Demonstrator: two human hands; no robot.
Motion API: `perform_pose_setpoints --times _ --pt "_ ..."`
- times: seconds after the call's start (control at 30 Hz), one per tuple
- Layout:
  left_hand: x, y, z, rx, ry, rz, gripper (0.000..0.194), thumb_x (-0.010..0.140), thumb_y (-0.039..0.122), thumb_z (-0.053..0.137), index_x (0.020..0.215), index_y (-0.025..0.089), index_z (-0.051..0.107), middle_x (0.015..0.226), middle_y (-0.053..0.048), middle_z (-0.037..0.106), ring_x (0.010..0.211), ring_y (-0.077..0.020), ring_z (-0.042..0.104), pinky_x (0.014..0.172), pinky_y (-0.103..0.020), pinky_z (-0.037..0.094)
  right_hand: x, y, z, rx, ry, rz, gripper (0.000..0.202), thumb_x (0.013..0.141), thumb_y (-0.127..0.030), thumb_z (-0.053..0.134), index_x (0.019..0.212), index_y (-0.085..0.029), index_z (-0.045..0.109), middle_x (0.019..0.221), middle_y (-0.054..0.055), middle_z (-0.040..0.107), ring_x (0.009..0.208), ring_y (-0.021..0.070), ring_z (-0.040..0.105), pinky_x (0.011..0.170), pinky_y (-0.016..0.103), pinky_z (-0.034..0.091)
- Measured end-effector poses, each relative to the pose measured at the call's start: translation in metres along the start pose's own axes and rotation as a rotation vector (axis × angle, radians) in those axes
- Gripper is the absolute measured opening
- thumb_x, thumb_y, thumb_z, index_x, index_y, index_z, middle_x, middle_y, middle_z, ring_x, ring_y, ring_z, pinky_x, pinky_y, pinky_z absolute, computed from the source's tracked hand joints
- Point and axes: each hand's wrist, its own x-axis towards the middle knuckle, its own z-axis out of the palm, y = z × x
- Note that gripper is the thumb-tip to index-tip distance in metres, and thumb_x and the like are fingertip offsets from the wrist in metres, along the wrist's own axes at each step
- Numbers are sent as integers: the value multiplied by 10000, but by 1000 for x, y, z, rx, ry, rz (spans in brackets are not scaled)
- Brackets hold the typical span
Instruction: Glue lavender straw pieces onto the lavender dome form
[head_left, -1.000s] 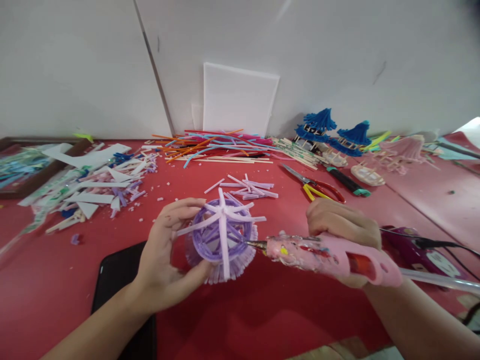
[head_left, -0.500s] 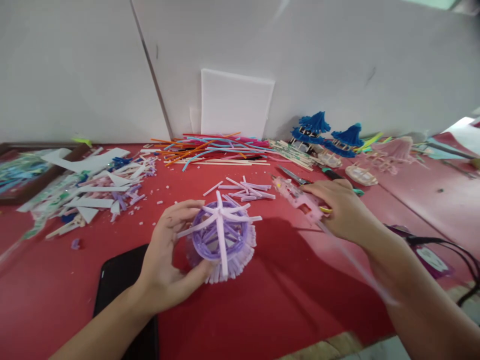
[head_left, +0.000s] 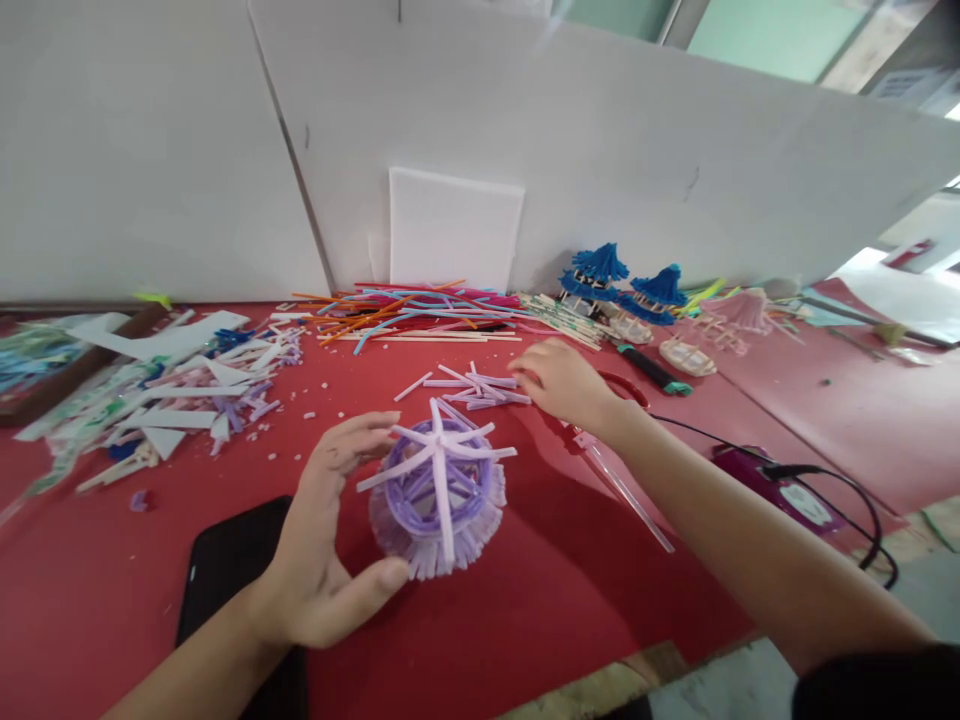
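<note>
A purple, round roof-like craft piece (head_left: pixel 480 515) with a fringed skirt stands on the red table, lilac strips radiating over its ring top. My left hand (head_left: pixel 322 550) curves open around its left side; the thumb is apart from it, and the fingertips are near its upper left rim. Beyond the piece lies a small pile of lilac sticks (head_left: pixel 476 385). My right hand (head_left: pixel 566 380) is at the pile's right end, fingers bent and pinched at the stick ends; the fingertips are partly hidden. Below my right wrist lies a pink glue gun (head_left: pixel 581 437), mostly covered, with a clear glue stick (head_left: pixel 630 497) protruding.
Long coloured sticks (head_left: pixel 412 310) lie along the white wall panel. Scraps (head_left: pixel 187 390) cover the left side. Blue-roofed models (head_left: pixel 596 275) and a pink model (head_left: pixel 731 320) stand back right, near a black-handled tool (head_left: pixel 652 370). A dark phone (head_left: pixel 236 570) lies by my left forearm; a cabled purple box (head_left: pixel 780 490) sits right.
My right hand has let go of the glue gun and moved left to the lilac sticks. My left thumb has come off the purple piece. The view has tilted up and turned right.
</note>
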Motion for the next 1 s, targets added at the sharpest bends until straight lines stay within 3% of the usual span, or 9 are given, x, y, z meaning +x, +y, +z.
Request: perform_pose_setpoints --times 0.23,0.43,0.53,0.6,0.7,0.77,0.83,0.87,1.0 --pt "10 -3 -6 -220 335 -99 496 854 592 593 1252 298 561 1308 -104 531 1037 -291 626 990 -545 485 36 -5 23 122 -178 3 319 959 -367 578 1223 -188 585 1255 87 602 1057 207 625 897 419 554" --pt "36 8 -14 -225 541 -190 205 927 311 605 1125 257 598 1204 -44 612 941 -181 651 942 -389 522 26 -4 17 255 -18 54 309 959 -370 580 1206 -186 593 1237 83 610 1047 203 628 895 418 554" --pt "54 24 -19 -154 516 -175 157 935 289 611 1085 245 631 1100 -31 649 949 -175 643 914 -358 525 20 -19 0 365 142 19 186 964 -302 548 1022 -160 654 1030 62 687 926 177 651 857 360 546" --pt "67 35 -20 -3 396 -125 137 922 263 629 1052 230 656 1001 -28 676 917 -170 643 820 -324 548 12 -39 -18 454 229 -42 177 953 -246 507 929 -164 662 900 42 707 831 158 650 792 300 533" --pt "79 51 -16 80 225 -74 354 868 269 692 1206 225 594 1038 -28 695 827 -145 650 692 -275 541 -3 -75 -52 577 317 -165 158 929 -246 520 898 -191 665 841 1 697 777 129 634 720 256 510" --pt "80 60 -13 176 194 -55 250 880 264 675 1124 231 634 907 4 702 722 -134 637 612 -264 499 -14 -95 -72 699 410 -257 126 894 -162 557 843 -195 667 804 -15 682 741 110 615 684 238 488" --pt "79 67 -10 336 175 -29 41 900 255 640 915 240 675 776 31 685 650 -130 607 588 -267 463 -24 -108 -84 741 428 -275 130 874 -116 588 810 -197 668 754 -32 657 702 94 591 648 223 473" --pt "77 70 -10 402 180 -21 57 901 260 635 860 241 670 746 34 674 632 -132 595 584 -271 453 -28 -111 -87 748 424 -266 132 874 -112 598 805 -199 670 742 -36 650 692 92 586 636 222 471" --pt "74 78 -12 531 201 20 65 911 255 614 893 249 676 882 4 707 763 -173 649 660 -290 491 -38 -114 -91 815 409 -249 109 878 -152 632 810 -210 694 749 -32 671 684 103 604 625 249 498"
